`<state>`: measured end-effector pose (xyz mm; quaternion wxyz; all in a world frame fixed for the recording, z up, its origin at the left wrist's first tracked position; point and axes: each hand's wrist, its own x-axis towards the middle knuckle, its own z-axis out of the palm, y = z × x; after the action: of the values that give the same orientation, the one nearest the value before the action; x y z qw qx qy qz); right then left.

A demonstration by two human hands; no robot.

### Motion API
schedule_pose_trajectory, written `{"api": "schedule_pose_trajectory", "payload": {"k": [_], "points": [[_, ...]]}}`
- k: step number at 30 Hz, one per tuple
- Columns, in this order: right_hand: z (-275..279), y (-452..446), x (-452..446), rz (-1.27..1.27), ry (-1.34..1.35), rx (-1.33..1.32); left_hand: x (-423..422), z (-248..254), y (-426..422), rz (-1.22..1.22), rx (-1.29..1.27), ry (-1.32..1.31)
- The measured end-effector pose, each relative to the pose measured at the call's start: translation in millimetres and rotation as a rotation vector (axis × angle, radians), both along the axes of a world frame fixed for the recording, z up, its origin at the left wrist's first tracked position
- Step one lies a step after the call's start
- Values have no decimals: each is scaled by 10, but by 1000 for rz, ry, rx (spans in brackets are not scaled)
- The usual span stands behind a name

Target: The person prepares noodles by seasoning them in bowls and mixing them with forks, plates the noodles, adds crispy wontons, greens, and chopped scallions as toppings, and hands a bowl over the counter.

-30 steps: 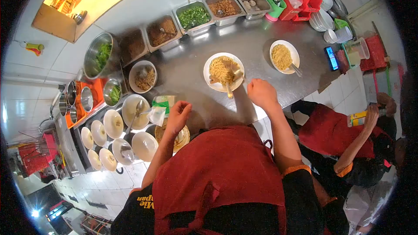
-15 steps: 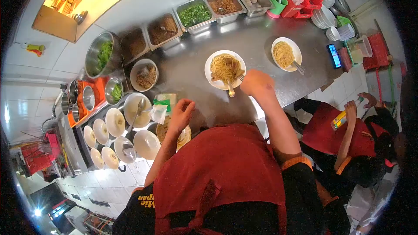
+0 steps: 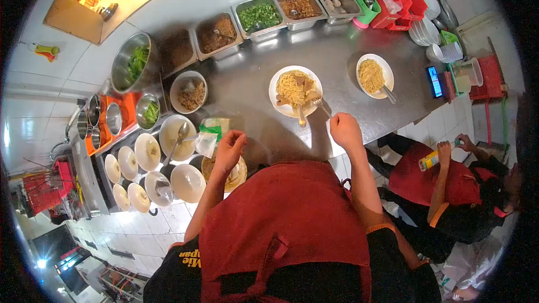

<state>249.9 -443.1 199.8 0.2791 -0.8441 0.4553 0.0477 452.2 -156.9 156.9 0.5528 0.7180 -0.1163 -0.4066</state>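
My right hand point(image 3: 345, 129) is closed around the handle of a fork point(image 3: 318, 102). The fork's tines rest at the right rim of a white plate point(image 3: 273, 91) of noodles point(image 3: 293, 85) with brown pieces on top. A spoon point(image 3: 302, 116) leans in the same plate, its handle pointing toward me. Loosely curled, with nothing visible in it, my left hand point(image 3: 230, 148) hovers beside a green-and-white packet point(image 3: 211, 131). Below that hand, a bowl point(image 3: 240, 175) is partly hidden by my wrist.
Another noodle plate point(image 3: 387, 73) with a spoon stands to the right, near a phone point(image 3: 434, 82). Steel trays of toppings, including chopped greens point(image 3: 258, 17), line the wall. Several white bowls point(image 3: 188, 183) stand at the left. A co-worker point(image 3: 432, 174) holding a yellow bottle point(image 3: 429, 161) is at the right.
My right hand has drawn back toward me and right, bringing the fork to the plate's edge. My left hand has barely moved. The co-worker's hands and bottle have shifted slightly.
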Motion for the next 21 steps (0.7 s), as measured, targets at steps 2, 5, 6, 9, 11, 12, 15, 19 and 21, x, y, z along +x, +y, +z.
{"api": "schedule_pose_trajectory", "payload": {"k": [2, 5, 6, 9, 11, 12, 15, 19, 21], "points": [[-24, -17, -42, -5, -52, -10, 0, 81, -63, -12, 23, 7], [-21, -35, -73, -51, -103, 95, 0, 112, -139, -23, 10, 10], [14, -42, -75, -68, -126, 134, -1, 118, -156, -25, 10, 7], [153, -52, -27, -78, -152, 198, 4, 136, -164, -46, 3, -24], [231, -59, 61, -75, -153, 223, 4, 130, -156, -53, 0, -18], [261, -56, 139, -29, -150, 200, -2, 126, -152, -55, 0, -19], [181, -68, 377, 44, -111, 117, -30, 111, -144, -36, 27, -17], [227, -24, 512, 58, 24, 26, -10, 72, -98, -35, -10, -8], [277, -17, 493, 79, 44, 1, 1, 76, -56, -16, -24, -7]]}}
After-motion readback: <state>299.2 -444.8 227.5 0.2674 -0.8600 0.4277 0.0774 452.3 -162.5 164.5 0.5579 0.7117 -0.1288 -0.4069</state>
